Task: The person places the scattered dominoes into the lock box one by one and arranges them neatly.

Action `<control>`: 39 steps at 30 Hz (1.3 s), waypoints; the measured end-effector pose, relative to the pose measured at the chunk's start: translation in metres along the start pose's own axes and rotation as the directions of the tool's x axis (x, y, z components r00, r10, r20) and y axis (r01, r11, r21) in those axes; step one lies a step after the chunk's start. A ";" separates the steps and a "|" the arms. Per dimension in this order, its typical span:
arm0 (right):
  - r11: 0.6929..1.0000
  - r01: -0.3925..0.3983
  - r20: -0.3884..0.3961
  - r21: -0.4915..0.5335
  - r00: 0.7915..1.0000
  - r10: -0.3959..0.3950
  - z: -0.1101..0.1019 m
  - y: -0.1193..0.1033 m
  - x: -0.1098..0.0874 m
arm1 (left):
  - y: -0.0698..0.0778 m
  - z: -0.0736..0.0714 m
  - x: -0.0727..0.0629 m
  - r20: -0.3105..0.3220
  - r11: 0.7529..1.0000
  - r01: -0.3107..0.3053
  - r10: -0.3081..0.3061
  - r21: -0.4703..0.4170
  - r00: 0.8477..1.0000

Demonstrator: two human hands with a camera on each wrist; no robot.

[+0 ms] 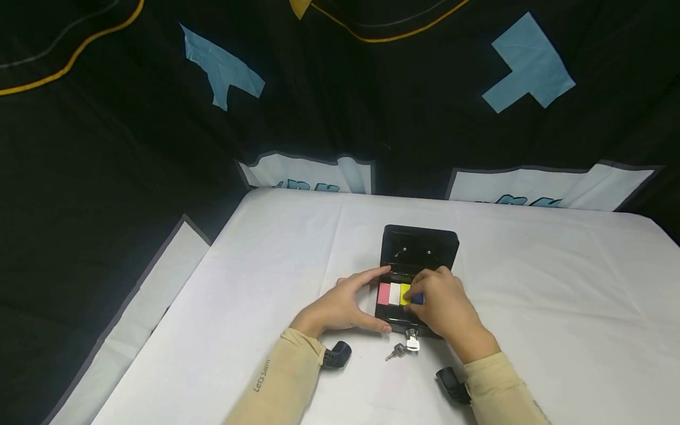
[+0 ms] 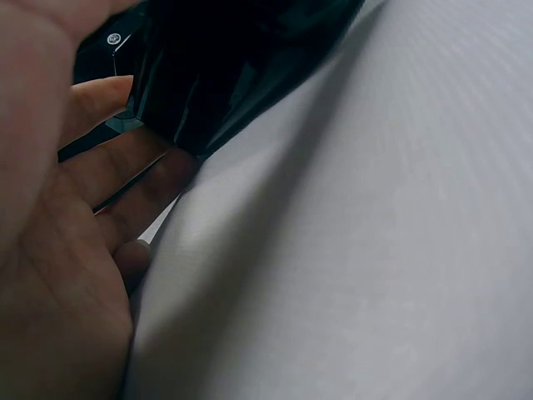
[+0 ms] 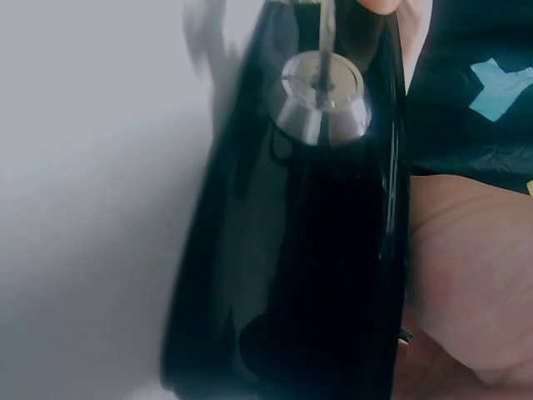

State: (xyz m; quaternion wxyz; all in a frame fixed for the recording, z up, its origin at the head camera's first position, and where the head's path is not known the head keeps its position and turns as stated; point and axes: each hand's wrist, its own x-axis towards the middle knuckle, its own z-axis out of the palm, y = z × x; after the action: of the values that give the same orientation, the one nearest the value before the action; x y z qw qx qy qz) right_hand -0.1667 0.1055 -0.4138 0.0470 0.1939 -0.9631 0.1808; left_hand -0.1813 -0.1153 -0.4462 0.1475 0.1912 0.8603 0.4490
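A small black metal cash box (image 1: 419,245) stands with its lid raised on the white-covered table. Side by side inside lie a pink block (image 1: 383,294), a white block (image 1: 395,294), a yellow block (image 1: 405,288) and a blue block (image 1: 418,298). My left hand (image 1: 342,304) holds the box's left side, thumb at the front corner and index finger near the hinge. In the left wrist view its fingers (image 2: 137,187) touch the box wall. My right hand (image 1: 443,301) reaches in from the right and pinches the blue block, partly hiding it.
Keys (image 1: 397,352) hang from the lock (image 3: 321,96) on the box's front. Dark wrist-worn devices sit by the left cuff (image 1: 337,355) and right cuff (image 1: 453,385). White cloth (image 1: 558,283) covers the table, with a black printed curtain (image 1: 340,106) behind.
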 end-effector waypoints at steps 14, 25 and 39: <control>0.996 0.073 -0.152 0.053 0.986 -0.064 0.013 -0.009 0.001 | -0.003 0.001 0.002 0.018 0.999 -0.044 0.044 0.003 0.999; 0.999 0.026 -0.239 -0.043 0.970 -0.035 0.020 -0.018 -0.001 | -0.003 -0.001 -0.001 0.009 0.999 -0.043 0.043 0.009 0.999; 0.953 -0.130 -0.108 0.275 0.980 0.165 -0.009 0.010 -0.018 | -0.002 -0.002 -0.002 0.011 1.000 -0.020 0.019 0.020 1.000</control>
State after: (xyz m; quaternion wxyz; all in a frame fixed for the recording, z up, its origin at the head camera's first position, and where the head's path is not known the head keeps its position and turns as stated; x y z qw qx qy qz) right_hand -0.1544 0.1240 -0.4114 0.0695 0.1139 -0.9367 0.3237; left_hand -0.1811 -0.1184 -0.4469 0.1456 0.2034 0.8622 0.4406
